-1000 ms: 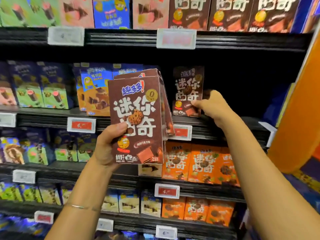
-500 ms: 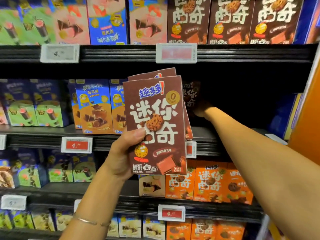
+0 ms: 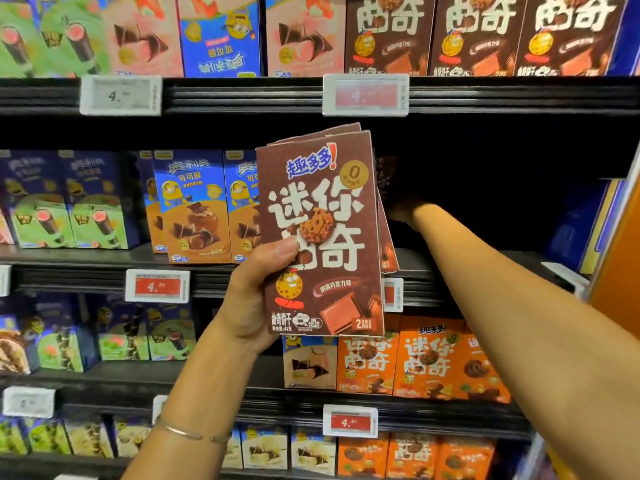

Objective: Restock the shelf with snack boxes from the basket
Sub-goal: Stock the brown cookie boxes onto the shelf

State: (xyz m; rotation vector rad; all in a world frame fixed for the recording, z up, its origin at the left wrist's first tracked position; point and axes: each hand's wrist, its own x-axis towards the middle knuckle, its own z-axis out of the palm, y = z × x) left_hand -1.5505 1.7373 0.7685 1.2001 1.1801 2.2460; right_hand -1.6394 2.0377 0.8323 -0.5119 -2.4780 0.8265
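1. Gripping a fanned stack of brown snack boxes, the left hand had its thumb pressed across the front box's face, with its fingers hidden behind. The stack stood upright in the air in front of the middle shelf, and further box edges showed behind the front one.
2. The left forearm rose from the lower left, with a thin bracelet round the wrist.
3. The right arm stretched from the lower right deep into the dark gap on the middle shelf. The right hand lay in shadow at the back, just beside a lone brown box standing there. It seemed to touch that box low down, but whether the fingers closed on it could not be told.
4. The held stack covered the left part of the lone box and part of a price tag on the shelf's front edge.
5. Left of the gap, blue boxes with a yellow cartoon figure stood at the shelf's front, and green-and-purple boxes stood further left.
6. Brown boxes of the same design lined the top shelf above the gap, and orange boxes filled the shelf below it.
7. An orange panel closed the view at the right edge.
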